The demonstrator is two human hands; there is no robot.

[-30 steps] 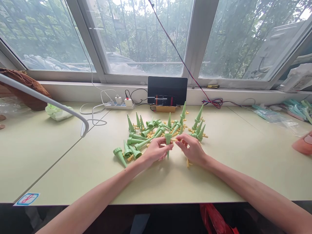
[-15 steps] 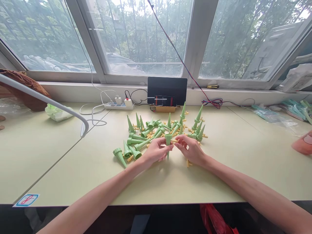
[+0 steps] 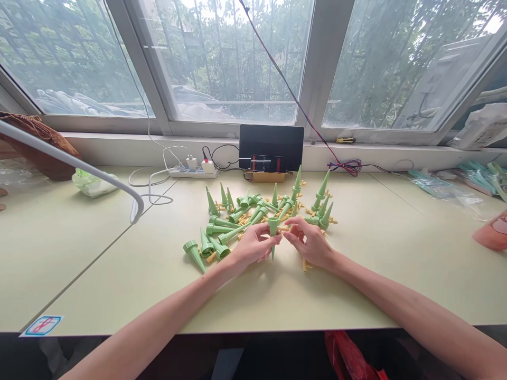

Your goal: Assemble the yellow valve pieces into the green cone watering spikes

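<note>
Pointing tip down, a green cone [image 3: 273, 227] is pinched in my left hand [image 3: 258, 244]. A small yellow valve [image 3: 282, 229] sticks out of the cone's right side. My right hand [image 3: 309, 243] is beside the valve, thumb and index finger apart, with nothing visible between them. Behind both hands lies a pile of green cones and yellow valves [image 3: 253, 208]. Several cones with valves stand upright at the right, such as one tall cone [image 3: 322, 184]. Another yellow valve [image 3: 305, 265] lies on the table below my right hand.
A tablet [image 3: 271, 142] and a phone [image 3: 268, 163] lean at the back of the table [image 3: 119, 274]. A power strip [image 3: 194, 172] with cables is left of them. A white curved bar [image 3: 79, 153] crosses the left side. Plastic bags [image 3: 443, 190] lie at the right.
The thumb and index finger of my right hand have parted slightly at the yellow valve. My left hand and the cone have stayed in place.
</note>
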